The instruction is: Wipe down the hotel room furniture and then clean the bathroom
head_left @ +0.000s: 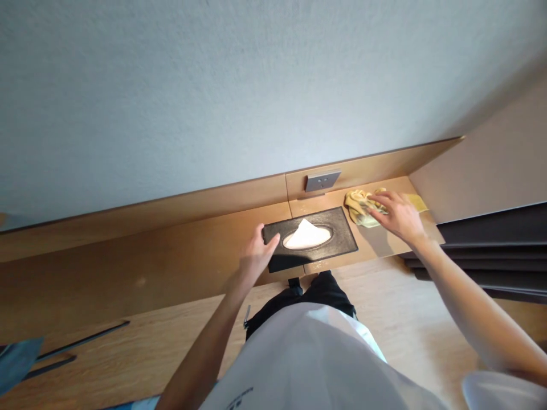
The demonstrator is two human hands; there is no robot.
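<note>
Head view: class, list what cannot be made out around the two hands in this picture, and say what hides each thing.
- Cloth: the right hand covers part of it, so a grip cannot be told.
- Tissue box: the left hand hides its near corner; its top hides what lies inside.
- Shirt print: too small, and cut off by the bottom edge.
- Blue-grey object: cut off by the left edge.
</note>
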